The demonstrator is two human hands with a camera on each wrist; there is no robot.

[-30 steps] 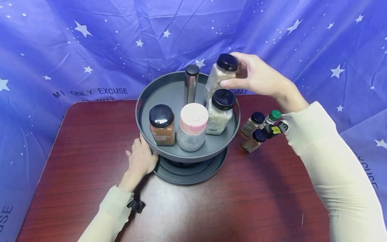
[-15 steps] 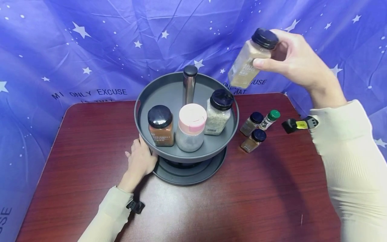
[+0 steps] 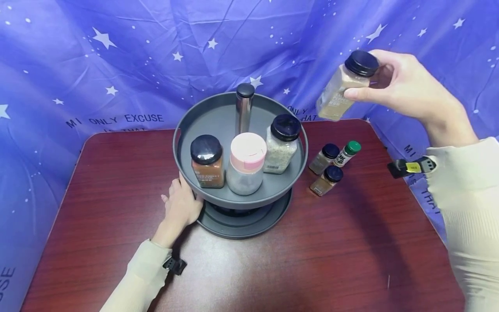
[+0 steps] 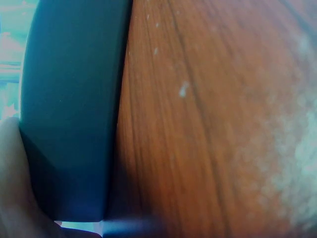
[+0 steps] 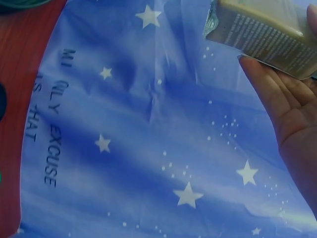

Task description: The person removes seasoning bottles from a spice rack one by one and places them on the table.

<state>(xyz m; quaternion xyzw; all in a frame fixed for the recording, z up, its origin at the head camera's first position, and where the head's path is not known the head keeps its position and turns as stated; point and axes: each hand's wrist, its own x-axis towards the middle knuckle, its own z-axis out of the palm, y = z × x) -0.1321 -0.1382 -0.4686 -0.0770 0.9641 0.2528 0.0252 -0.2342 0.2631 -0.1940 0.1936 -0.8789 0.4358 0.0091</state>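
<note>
1. Jar (image 3: 338,92): clear, black-lidded, tan powder inside; tilted, held aloft in the right hand (image 3: 415,86).
2. Rack (image 3: 241,204): dark gray, round, two-tiered; upright on the tabletop (image 3: 312,251), left hand (image 3: 182,203) at its side.

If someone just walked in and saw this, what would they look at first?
Probably the black-lidded jar held up, tilted, in the right hand, at the upper right of the head view. Next might come the pink-topped jar, standing near the front of the grey stand's upper tray. Behind everything hangs a bright blue cloth covered in white stars.
</note>
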